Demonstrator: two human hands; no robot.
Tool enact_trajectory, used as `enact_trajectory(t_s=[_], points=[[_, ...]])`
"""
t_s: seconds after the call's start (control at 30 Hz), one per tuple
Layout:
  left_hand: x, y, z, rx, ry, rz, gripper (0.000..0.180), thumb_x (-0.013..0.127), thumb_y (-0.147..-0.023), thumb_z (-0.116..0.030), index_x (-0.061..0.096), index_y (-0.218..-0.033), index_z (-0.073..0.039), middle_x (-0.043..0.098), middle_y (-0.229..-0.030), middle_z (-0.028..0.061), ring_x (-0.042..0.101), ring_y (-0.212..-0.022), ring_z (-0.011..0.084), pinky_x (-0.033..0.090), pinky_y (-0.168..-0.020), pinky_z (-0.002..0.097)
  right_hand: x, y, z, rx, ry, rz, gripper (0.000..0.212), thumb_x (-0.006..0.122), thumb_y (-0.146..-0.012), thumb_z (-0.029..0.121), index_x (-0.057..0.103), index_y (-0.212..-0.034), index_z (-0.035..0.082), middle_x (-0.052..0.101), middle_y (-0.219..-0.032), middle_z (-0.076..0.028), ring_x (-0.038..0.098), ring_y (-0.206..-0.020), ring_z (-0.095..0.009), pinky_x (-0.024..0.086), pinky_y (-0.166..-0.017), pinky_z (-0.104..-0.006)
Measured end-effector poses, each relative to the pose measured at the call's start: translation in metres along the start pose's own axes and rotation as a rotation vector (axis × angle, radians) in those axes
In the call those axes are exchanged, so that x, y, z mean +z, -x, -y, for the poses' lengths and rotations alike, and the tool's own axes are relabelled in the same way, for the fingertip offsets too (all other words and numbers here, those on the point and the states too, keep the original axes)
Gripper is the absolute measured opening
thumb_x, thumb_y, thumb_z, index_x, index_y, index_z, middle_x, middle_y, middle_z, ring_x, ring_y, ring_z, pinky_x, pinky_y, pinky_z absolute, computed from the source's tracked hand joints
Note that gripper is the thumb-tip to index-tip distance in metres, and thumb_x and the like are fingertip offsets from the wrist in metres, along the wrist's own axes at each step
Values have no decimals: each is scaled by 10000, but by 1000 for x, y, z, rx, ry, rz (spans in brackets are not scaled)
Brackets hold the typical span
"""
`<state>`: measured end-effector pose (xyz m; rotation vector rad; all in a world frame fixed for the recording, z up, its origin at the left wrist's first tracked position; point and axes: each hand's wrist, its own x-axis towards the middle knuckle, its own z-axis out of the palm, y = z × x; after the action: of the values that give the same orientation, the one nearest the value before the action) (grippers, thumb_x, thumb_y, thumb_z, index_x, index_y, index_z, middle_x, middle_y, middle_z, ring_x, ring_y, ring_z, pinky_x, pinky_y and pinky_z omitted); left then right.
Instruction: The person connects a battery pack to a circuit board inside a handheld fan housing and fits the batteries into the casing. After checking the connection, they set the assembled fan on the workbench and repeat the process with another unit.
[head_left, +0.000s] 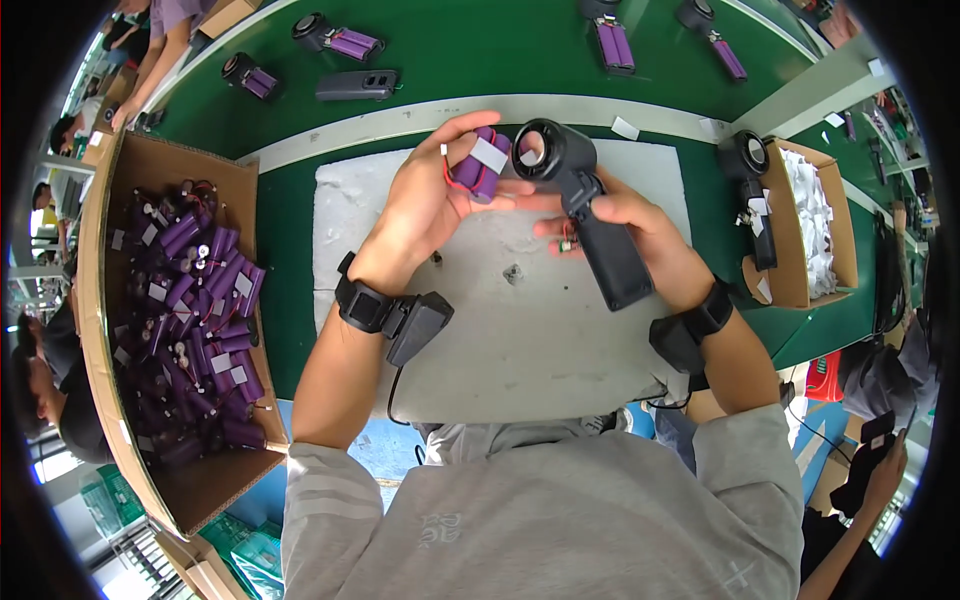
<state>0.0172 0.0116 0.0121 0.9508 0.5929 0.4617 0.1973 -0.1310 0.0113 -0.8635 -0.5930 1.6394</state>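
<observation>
My left hand (412,205) holds a purple battery pack (466,172) of joined cylindrical cells. The pack carries a white label and red wires, with a small white plug near my palm. In my right hand (652,238) is a black handheld device (614,265) with a round, open-ended head and a slim handle angled down. The head sits right beside the battery pack. A small circuit board (568,243) on red wires shows by my right fingers. Both hands are above a pale foam mat (480,330).
A cardboard box (95,330) heaped with purple battery packs stands at left. At right, another box (845,230) holds white pieces, beside a black device (762,225). Devices with exposed purple cells (352,43) and a black casing (357,85) lie beyond the pale rail (300,147).
</observation>
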Motion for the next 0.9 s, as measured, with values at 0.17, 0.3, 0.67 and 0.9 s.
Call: enact_trajectory(t_s=[0.17,0.3,0.67,0.9], points=[[-15,-4,7,35,187,77,376,396,-1028,-210,437,-1355,-29,592,-1165,187,690,-903,352,598,-717,400,-2,1,0,-12,69,-39,704,515,-894,279,234,-1485,20,520,-1349,-255,600,-1138,-338,476,-949,-414],[-15,0,9,79,203,72,403,434,-1017,-229,422,-1370,-35,593,-1187,198,691,-903,351,598,-717,398,-7,-4,-13,-113,215,-7,663,491,-908,168,205,-1484,9,506,-1360,-254,583,-1177,-368,496,-922,-404],[-11,1,6,147,149,48,462,471,-998,-272,396,-1399,-54,563,-1244,221,677,-973,353,597,-777,398,9,2,-15,-46,812,-360,278,569,-959,136,601,-1172,-39,623,-778,-49,510,-692,-58,419,-614,-212],[-5,5,11,243,134,89,468,496,-995,-261,387,-1413,-82,517,-1313,235,650,-1045,356,560,-882,430,7,5,-21,-259,1199,-446,260,610,-947,145,609,-1147,-23,477,-573,-24,364,-551,-56,309,-504,-235]])
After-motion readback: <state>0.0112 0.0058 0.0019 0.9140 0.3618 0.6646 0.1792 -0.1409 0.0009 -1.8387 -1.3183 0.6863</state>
